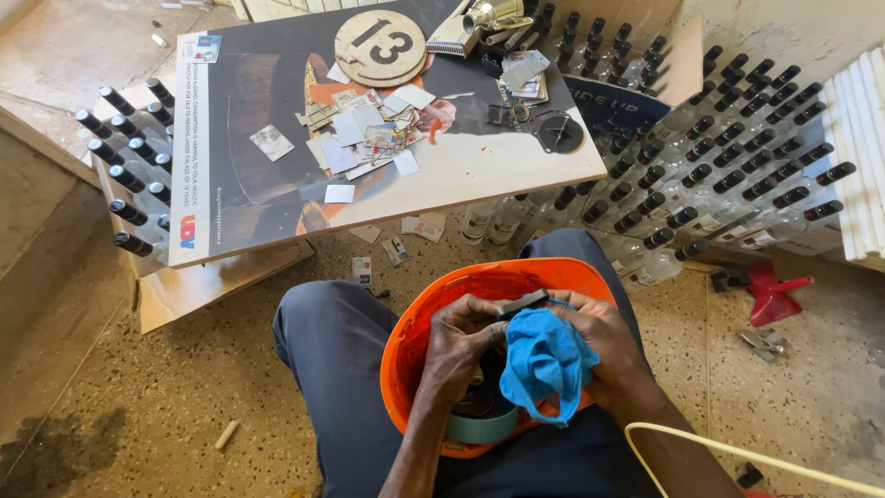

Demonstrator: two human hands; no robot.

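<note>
At the board's left edge we saw a cardboard box [157, 277] holding clear bottles [129, 152] with black caps, lying on their sides in rows. The board [230, 175] itself, a flat printed panel, rested tilted across the boxes, and it carried a loose heap of small paper cards [364, 134] near its middle, a round wooden disc [380, 46] at its far edge, and a dark round metal part [559, 134] by its right corner. A few cards had spilled onto the speckled floor [138, 406] under the board's near edge, and the floor to the left lay open.

On our lap sat an orange bowl [415, 337], smooth plastic, with a teal ring [481, 426] lying at its near rim and dark parts inside that we could not make out. Our left hand [461, 346] was curled inside the bowl, fingers closed on the left end of a thin grey strip [522, 302]. Our right hand [604, 346] pinched the strip's other end and clutched a crumpled blue cloth [544, 360], which hung over the bowl's right side. The strip sat above the bowl's far rim, between both hands.

To the right, more capped bottles [737, 148] lay packed in rows, reaching a white slatted edge [857, 157]. On the floor beside them stood a red plastic piece [770, 295], and a pale cable [737, 452] curved past our right forearm.
</note>
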